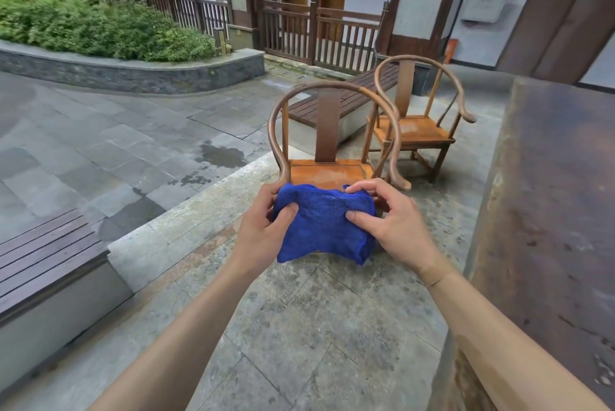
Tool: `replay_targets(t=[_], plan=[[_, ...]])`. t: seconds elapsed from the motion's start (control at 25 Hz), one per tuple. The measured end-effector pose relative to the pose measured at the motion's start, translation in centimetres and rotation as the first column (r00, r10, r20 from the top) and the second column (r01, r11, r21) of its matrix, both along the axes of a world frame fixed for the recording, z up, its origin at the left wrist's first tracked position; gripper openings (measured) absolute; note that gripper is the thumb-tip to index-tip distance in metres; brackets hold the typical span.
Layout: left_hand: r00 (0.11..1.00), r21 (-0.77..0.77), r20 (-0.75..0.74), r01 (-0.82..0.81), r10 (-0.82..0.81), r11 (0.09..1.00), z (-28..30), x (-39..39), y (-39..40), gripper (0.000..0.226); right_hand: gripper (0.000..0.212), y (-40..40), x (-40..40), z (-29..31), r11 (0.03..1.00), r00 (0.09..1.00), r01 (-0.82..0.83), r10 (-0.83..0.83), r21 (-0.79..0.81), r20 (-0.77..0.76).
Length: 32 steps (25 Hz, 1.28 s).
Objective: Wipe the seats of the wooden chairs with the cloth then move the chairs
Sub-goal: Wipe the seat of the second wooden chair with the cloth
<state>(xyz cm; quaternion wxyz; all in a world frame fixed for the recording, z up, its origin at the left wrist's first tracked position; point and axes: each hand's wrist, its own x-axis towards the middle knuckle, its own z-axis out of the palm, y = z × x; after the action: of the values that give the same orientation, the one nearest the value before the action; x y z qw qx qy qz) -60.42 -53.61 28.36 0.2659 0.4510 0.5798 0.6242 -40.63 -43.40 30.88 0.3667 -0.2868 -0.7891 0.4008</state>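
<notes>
I hold the blue cloth (324,222) stretched between my hands, left hand (263,224) and right hand (396,221) each pinching a top corner with thumb and fingers. Just beyond stands the near chair (327,141) (seat looks wet), the far chair (421,114) behind it to the right.

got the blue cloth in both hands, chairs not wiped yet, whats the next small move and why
Probably lower the blue cloth onto the seat of the nearer chair. The left hand and right hand pinch it spread out in the air just in front of that seat, which looks blotchy and untouched, while the farther chair stands further off.
</notes>
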Motion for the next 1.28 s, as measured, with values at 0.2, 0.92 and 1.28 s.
replay_targets(t=[0.2, 0.92, 1.28], plan=[[1.000, -0.029, -0.008, 0.001, -0.001, 1.000, -1.3, -3.4, 8.3, 0.019, 0.034, 8.5, -3.2, -1.4, 0.999, 1.000, 0.006, -0.007, -0.035, -0.018], [0.993, -0.134, 0.017, -0.118, 0.121, 0.984, -6.0, -17.8, 45.2, 0.019, 0.032, 45.8, -19.3, -5.2, 0.995, 0.994, 0.024, -0.013, -0.095, 0.111], [0.981, -0.263, 0.087, -0.148, 0.176, 0.953, -15.2, -26.8, 58.1, 0.020, 0.038, 59.7, -29.0, -13.9, 0.962, 0.978, 0.046, 0.012, -0.270, 0.208]])
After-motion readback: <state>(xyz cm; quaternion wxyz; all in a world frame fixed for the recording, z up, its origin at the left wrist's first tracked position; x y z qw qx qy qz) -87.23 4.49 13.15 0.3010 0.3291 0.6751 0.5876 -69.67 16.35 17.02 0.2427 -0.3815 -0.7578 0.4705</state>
